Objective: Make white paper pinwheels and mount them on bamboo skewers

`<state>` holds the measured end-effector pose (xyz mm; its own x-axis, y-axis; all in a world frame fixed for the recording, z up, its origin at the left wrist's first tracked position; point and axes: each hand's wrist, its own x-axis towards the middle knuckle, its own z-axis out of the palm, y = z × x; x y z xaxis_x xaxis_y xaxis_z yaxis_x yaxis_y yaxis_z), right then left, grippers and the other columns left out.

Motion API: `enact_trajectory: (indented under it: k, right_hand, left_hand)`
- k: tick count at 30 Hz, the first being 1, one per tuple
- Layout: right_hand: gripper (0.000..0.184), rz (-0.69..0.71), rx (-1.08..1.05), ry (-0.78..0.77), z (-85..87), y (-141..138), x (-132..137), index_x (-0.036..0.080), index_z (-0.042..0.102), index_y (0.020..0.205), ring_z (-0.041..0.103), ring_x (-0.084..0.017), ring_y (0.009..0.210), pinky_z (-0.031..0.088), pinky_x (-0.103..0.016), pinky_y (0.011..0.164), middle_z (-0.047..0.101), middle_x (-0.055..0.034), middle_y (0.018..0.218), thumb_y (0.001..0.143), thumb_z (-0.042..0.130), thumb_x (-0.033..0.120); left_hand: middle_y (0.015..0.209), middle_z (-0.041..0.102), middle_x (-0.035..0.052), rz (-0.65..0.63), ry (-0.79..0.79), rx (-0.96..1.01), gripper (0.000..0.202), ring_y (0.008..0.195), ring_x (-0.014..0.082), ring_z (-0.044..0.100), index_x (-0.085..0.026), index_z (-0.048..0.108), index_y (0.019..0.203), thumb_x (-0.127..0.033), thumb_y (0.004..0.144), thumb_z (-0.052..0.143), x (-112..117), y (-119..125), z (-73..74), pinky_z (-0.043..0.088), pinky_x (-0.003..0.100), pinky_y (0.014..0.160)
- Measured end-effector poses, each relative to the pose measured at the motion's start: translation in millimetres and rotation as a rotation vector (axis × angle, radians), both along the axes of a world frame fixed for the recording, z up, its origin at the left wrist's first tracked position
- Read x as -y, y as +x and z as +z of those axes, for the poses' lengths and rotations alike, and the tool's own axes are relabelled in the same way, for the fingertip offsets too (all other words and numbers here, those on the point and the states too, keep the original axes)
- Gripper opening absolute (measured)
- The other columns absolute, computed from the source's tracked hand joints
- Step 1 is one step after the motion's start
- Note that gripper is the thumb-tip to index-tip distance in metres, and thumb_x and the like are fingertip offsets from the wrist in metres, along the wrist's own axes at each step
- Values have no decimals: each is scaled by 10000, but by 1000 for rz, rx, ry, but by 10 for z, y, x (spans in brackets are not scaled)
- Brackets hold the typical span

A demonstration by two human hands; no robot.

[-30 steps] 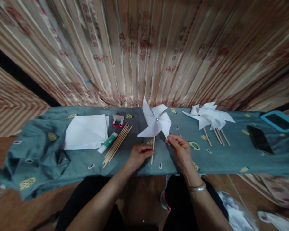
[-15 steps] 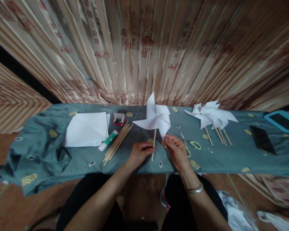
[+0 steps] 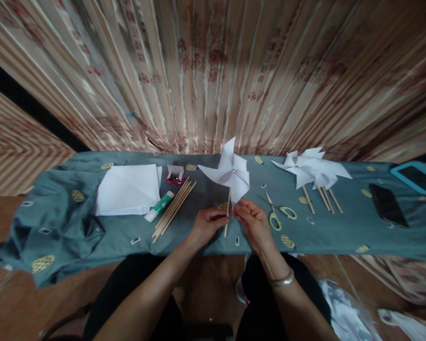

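Observation:
A white paper pinwheel (image 3: 230,175) with a pin at its centre stands upright on a thin wooden stick over the middle of the cloth. My left hand (image 3: 208,225) is closed, pinching that stick low down between thumb and fingers. Close beside the stick, my right hand (image 3: 253,220) has its fingertips pinched at the tip of the lowest paper blade. Just right of it lie scissors (image 3: 279,213) with yellow-green handles, blades spread. Several loose wooden sticks (image 3: 173,210) lie to the left of my left hand, along with a green and white tube (image 3: 159,207).
A stack of white paper (image 3: 128,189) lies at the left, near a small red box of pins (image 3: 175,175). Finished-looking pinwheels (image 3: 312,168) overlap at the right. Farther right are a dark phone (image 3: 388,205) and a blue-framed device (image 3: 417,177). A patterned curtain hangs behind.
My right hand has moved left, toward the stick. The pinwheel's blades have turned slightly clockwise, and the lowest tip has shifted left. My left hand has kept its grip on the stick.

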<state>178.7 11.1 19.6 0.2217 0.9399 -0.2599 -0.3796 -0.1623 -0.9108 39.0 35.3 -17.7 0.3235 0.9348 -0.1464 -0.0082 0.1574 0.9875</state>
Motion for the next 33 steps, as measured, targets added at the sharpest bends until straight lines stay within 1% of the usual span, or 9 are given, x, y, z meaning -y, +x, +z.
enact_trajectory:
  k: [5,9,11,14,18,21,23,28,33]
  right_hand:
    - [325,24,52,29,-26,-19,-4,227,712,765,578,-116,549,489,-257,604,654,44,580,539,856,411]
    - [339,3,193,62,-50,83,-3,221,719,781,574,-126,542,481,-272,578,646,33,554,583,826,475]
    - [330,-51,258,79,-56,188,-18,211,726,786,580,-130,551,482,-278,578,656,16,567,625,800,489]
    - [313,-207,299,116,-58,393,-68,202,730,792,591,-128,568,492,-283,598,675,0,606,641,793,470]
    - [378,-420,349,188,-72,648,-149,200,714,896,659,-159,753,526,-323,746,732,-31,798,608,821,420]
    - [505,-443,407,225,-99,746,-189,206,676,1049,663,-197,938,517,-385,868,730,-77,1025,613,818,418]
    - [538,-416,421,231,-121,766,-206,211,656,1095,657,-204,981,504,-401,904,718,-88,1078,624,809,421]
    - [544,-364,365,220,-156,768,-225,216,644,1097,677,-168,820,513,-382,856,737,-18,876,612,808,403]
    - [568,-411,368,180,-132,761,-211,195,652,1077,644,-131,670,508,-334,764,718,31,725,570,829,381]
  left_hand:
    - [802,765,34,22,5,-8,175,769,194,674,-192,790,790,-239,627,746,6,2,14,511,286,751]
    - [801,768,36,13,-14,-3,195,757,196,674,-192,794,803,-259,626,746,7,-16,43,514,289,741]
    - [815,771,40,2,-46,14,214,760,199,675,-186,794,811,-273,620,751,8,-26,57,519,293,740]
    - [816,771,48,-30,-91,44,235,755,200,674,-176,794,795,-294,593,770,18,-34,69,521,295,737]
    - [789,769,49,-93,-137,66,248,721,184,662,-176,795,775,-311,567,787,52,-31,58,506,283,723]
    - [789,768,50,-135,-153,64,261,716,183,659,-179,794,770,-331,558,797,80,-26,49,494,276,705]
    - [786,767,52,-162,-165,57,281,704,180,654,-175,793,767,-350,548,809,96,-24,49,485,271,686]
    - [779,765,48,-195,-194,65,306,682,172,644,-174,792,775,-372,543,820,117,-27,49,477,265,675]
    - [727,749,27,-158,-175,75,237,651,147,625,-178,788,740,-317,550,817,107,-32,30,463,241,650]
